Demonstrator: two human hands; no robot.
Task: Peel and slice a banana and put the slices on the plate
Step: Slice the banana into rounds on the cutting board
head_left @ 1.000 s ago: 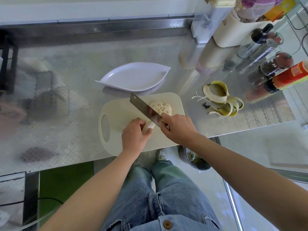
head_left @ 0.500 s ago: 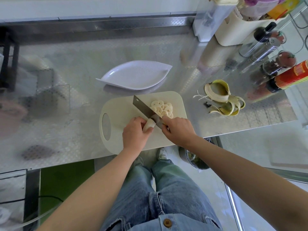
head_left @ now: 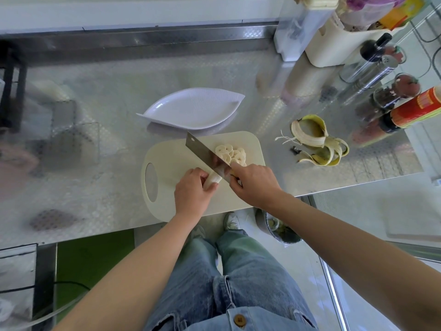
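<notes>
A short stub of peeled banana [head_left: 212, 181] lies on the cream cutting board [head_left: 171, 163], pinned by my left hand [head_left: 192, 193]. My right hand [head_left: 253, 183] grips the handle of a cleaver [head_left: 202, 151], whose blade stands across the banana just right of my left fingers. Several cut banana slices [head_left: 230, 152] are piled on the board beyond the blade. The white leaf-shaped plate [head_left: 193, 108] sits empty behind the board.
The banana peel [head_left: 317, 142] lies to the right of the board on the metal counter. Bottles and spice jars [head_left: 386, 91] and a cream holder [head_left: 334, 44] crowd the back right corner. The board overhangs the counter's front edge above my knees.
The banana stub has grown shorter and the slice pile slightly larger. The cleaver blade has shifted a little toward my left fingers.
</notes>
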